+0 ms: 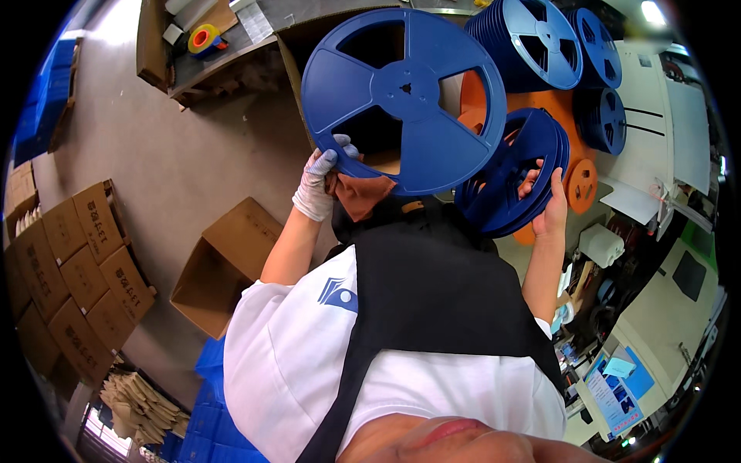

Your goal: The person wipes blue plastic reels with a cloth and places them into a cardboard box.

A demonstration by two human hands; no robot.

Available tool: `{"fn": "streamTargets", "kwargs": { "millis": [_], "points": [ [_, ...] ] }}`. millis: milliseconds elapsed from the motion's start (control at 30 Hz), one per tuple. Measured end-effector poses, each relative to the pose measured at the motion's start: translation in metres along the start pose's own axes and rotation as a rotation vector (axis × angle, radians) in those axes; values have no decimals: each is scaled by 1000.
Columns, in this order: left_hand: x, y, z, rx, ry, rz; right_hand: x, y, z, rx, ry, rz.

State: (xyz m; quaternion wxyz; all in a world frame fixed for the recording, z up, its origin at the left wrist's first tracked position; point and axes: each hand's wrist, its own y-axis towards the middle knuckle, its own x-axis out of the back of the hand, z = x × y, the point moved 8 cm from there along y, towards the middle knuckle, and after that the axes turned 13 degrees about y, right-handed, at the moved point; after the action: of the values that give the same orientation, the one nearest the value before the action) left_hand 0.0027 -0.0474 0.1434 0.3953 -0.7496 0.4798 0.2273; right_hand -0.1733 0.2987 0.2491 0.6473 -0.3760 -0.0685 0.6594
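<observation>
Reel (pixel 404 89): raised before us, rim pinched by gloved left hand (pixel 318 185) fingers, cloth (pixel 363 194) beneath. Reel stack (pixel 509 174): right hand (pixel 549 202) fingers clenched through it. We keep both grips firm, reels apart.

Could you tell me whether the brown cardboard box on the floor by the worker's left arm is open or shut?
Open: the cardboard box has its flap raised, and its dark inside shows.
</observation>
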Motion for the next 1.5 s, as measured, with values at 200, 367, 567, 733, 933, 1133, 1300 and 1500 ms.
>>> {"fn": "streamTargets", "kwargs": {
  "millis": [200, 367, 567, 733, 933, 1133, 1300, 1500],
  "points": [
    [17, 10, 9, 19, -59, -46, 20, 0, -8, 59, 7, -134],
    [20, 13, 10, 34, -58, -55, 28, -4, -17, 61, -19, -165],
    [36, 20, 17, 123, 93, -66, 53, -15, -26, 43, 80, -236],
    [62, 35, 25, 171, 340, -286, 68, -31, -37, 67, 99, -308],
    [114, 99, 39, 166, 751, -433, 83, -51, -48, 82, 124, -389],
    [117, 184, 46, 24, 932, -429, 101, -76, -57, 110, 121, -438],
    [127, 225, 68, 118, 977, -431, 110, -96, -62, 133, 139, -504],
    [155, 225, 109, 331, 883, -422, 109, -103, -65, 182, 190, -481]
  ]
}}
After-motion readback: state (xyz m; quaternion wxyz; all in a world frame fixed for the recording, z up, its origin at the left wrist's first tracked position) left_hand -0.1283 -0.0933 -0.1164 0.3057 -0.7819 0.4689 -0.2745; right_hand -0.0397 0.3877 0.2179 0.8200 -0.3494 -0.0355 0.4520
